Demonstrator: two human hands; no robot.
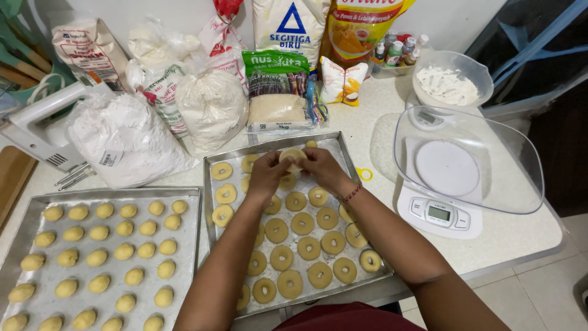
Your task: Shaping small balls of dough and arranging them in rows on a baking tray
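My left hand (267, 175) and my right hand (323, 170) meet over the far part of a metal baking tray (212, 184), both pinching one pale piece of dough (293, 157) between the fingertips. Beneath them the tray holds several flat ring-shaped dough pieces (301, 224) with dented centres, laid in rows. A second metal tray (187, 196) to the left carries several round dough balls (124, 251) in rows. A beaded bracelet (351, 194) circles my right wrist.
A white kitchen scale (438, 211) with a clear plastic bowl (527, 178) stands at right, a bowl of white flour (452, 83) behind it. Bags of flour and sugar (125, 138) line the back. A white hand mixer (33, 132) lies at far left. Small colouring bottles (395, 52) stand behind.
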